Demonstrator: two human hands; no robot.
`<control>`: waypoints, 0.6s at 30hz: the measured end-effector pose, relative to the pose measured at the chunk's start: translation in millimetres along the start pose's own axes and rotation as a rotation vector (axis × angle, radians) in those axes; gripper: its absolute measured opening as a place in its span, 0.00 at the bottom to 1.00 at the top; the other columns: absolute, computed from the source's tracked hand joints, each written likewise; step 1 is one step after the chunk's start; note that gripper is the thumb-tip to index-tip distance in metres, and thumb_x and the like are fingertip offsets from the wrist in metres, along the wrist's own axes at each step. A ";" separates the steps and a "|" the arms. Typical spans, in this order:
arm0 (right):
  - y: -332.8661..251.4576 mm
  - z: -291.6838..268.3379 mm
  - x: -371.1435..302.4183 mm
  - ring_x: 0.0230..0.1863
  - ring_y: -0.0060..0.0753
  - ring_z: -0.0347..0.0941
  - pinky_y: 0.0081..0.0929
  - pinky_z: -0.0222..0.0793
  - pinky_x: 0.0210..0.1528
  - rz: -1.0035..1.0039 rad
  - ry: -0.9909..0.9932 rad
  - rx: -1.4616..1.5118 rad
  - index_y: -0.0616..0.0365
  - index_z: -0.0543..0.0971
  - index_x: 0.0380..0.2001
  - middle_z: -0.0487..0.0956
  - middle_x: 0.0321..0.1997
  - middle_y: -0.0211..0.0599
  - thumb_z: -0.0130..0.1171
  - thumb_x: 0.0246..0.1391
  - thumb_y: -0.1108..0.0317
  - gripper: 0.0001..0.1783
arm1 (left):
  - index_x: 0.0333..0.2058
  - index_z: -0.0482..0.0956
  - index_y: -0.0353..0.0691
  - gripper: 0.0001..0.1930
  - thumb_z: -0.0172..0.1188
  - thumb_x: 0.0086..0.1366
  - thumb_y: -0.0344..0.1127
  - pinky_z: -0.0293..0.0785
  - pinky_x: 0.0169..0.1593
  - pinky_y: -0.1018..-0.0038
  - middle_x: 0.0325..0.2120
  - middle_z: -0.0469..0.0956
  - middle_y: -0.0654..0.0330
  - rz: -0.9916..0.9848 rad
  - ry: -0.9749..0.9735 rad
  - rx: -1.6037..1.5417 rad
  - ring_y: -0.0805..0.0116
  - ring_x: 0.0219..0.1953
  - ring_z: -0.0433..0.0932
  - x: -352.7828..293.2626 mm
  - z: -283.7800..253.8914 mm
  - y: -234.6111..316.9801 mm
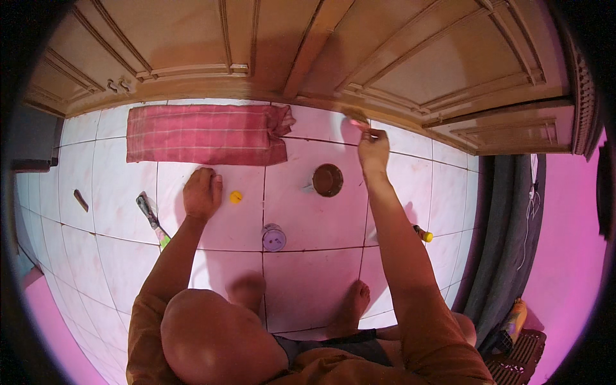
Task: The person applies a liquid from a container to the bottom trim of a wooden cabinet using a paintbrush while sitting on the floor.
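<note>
My right hand (pixel 373 152) reaches forward to the foot of the wooden cabinet, its fingers closed on a small pinkish-handled brush (pixel 360 124) blurred by motion. The brush's dark tip is close to the cabinet's lower edge. Below that hand stands a mug (pixel 328 180) with brown liquid inside, its handle towards the left. Knuckles up, my left hand (pixel 203 192) leans on the tiles with its fingers curled in, just short of a folded red checked cloth (pixel 204 135). A small yellow cap (pixel 236 197) lies to its right. Nearer my feet is a clear jar (pixel 274 239) with purplish contents.
The wooden cabinet (pixel 449 70) spans the far side. A dark-handled tool with a green end (pixel 149 212) and a brown strip (pixel 80 200) lie at left. A yellow-capped bottle (pixel 423 235) lies beside my right forearm. A dark curtain (pixel 504 224) hangs at right.
</note>
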State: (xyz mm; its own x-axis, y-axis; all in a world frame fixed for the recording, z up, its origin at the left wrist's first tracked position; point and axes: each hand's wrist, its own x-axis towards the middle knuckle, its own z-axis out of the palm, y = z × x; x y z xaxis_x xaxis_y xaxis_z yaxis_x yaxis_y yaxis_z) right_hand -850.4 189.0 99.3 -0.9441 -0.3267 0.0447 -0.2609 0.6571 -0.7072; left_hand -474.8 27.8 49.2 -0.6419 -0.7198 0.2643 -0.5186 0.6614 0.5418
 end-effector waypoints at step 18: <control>-38.7 51.2 -23.8 0.42 0.58 0.80 0.41 0.75 0.45 -0.267 -0.147 0.083 0.65 0.77 0.38 0.82 0.38 0.56 0.57 0.59 0.65 0.12 | 0.33 0.71 0.37 0.09 0.54 0.66 0.38 0.71 0.38 0.56 0.29 0.74 0.52 0.004 0.005 -0.015 0.48 0.34 0.75 1.8 3.5 0.0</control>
State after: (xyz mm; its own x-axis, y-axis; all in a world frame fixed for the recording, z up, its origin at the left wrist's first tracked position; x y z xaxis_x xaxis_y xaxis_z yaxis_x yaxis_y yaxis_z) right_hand -807.5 136.6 89.5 -0.8034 -0.5791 0.1383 -0.4728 0.4793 -0.7394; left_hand -477.9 27.3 46.9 -0.6412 -0.7182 0.2702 -0.5073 0.6609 0.5530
